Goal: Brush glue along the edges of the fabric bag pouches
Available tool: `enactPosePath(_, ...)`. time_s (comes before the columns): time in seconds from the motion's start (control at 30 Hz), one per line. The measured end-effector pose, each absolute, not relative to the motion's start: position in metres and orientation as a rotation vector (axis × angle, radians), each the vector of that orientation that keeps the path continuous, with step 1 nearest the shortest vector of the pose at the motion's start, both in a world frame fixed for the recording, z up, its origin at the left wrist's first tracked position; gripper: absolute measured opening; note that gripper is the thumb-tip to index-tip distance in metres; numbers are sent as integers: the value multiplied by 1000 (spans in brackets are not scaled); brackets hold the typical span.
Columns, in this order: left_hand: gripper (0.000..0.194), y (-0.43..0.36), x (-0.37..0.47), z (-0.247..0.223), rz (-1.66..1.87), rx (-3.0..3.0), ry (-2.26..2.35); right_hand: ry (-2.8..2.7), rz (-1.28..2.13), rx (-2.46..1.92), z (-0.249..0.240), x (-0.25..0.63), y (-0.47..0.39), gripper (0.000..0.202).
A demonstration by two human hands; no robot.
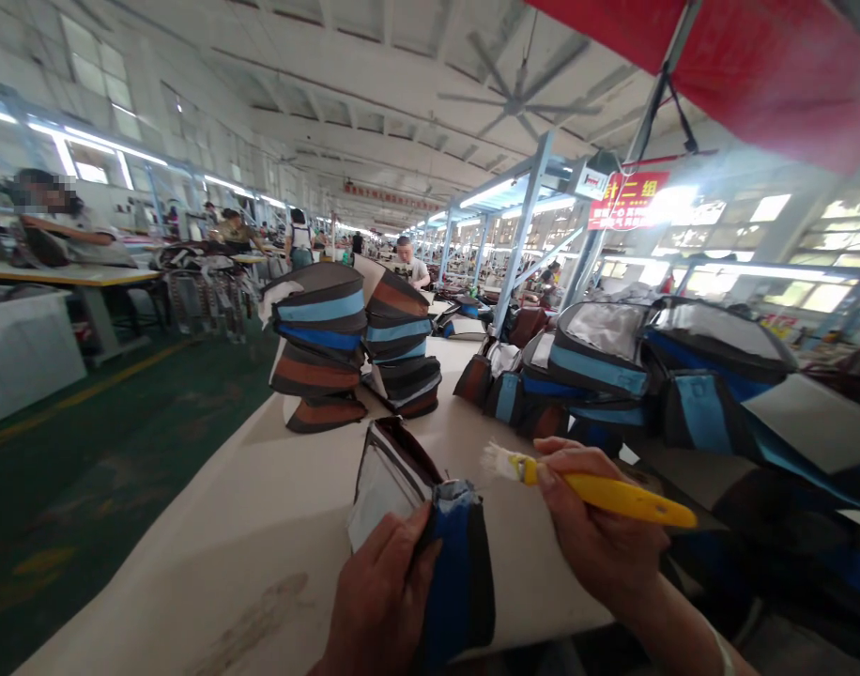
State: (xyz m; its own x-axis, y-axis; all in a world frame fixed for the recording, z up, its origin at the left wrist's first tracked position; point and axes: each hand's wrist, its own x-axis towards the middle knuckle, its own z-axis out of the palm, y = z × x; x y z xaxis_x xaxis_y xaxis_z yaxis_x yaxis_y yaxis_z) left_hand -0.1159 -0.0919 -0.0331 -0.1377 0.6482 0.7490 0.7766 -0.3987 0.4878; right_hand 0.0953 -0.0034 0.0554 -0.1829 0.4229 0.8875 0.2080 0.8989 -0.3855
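A fabric piece (462,573) with blue and dark grey panels and a pale, frayed top edge stands at the front of the table, joined to or against a white-sided panel with dark trim. My left hand (380,587) is closed on it, thumb and fingers pinching near its upper edge. To the right, my right hand (599,526) grips a yellow-handled brush (617,496) around the front of its handle. The brush's whitish bristles point left, a little above and right of the frayed edge, apart from it.
Two stacks of sewn pieces (321,329) stand at the table's far left. More blue and grey pieces (599,361) pile up on the right. The pale tabletop (275,526) has a dark smudge near the front. Several people sit or stand farther back.
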Motion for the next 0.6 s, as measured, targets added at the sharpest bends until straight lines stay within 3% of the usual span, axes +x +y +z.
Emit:
enactPosePath(0.2,28,-87,-99,-35,-1126,-1990,-1224,-1926,311,-338,89,85,-24,14)
enactPosePath(0.43,19,-89,-92,-32,-1044,-1995,-1177,-2502,113,-153,88,80,-19,13)
enactPosePath(0.6,18,-92,-89,-34,-1019,-1990,-1190,-2408,114,-212,96,84,-18,13)
